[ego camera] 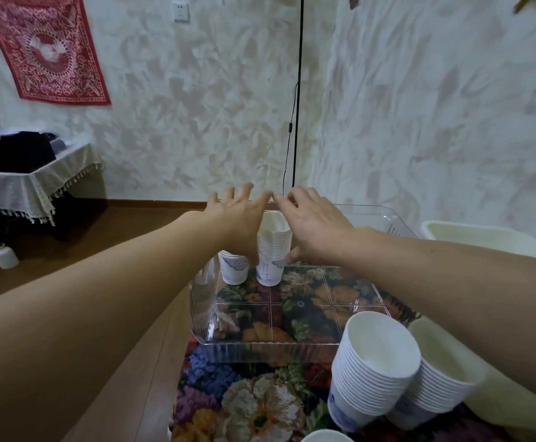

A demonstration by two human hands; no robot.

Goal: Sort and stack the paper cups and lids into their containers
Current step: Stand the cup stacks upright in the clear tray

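Note:
A tall stack of white paper cups (274, 250) with blue print stands upright in the far left corner of a clear plastic container (260, 349). My left hand (238, 215) reaches over its left side with fingers spread, and the thumb hangs down against the stack. My right hand (311, 224) hovers at the stack's right side with straight fingers, its thumb touching the stack low down. A single printed cup (233, 269) stands just left of the stack, inside the container. Two more tilted cup stacks (375, 368) (442, 387) sit at the near right.
The container rests on a floral tablecloth (254, 406). A white bin (471, 237) stands at the far right beside the container. Another cup rim (327, 437) shows at the bottom edge. A wooden floor, a draped side table (21, 183) and a small white bottle (5, 257) lie to the left.

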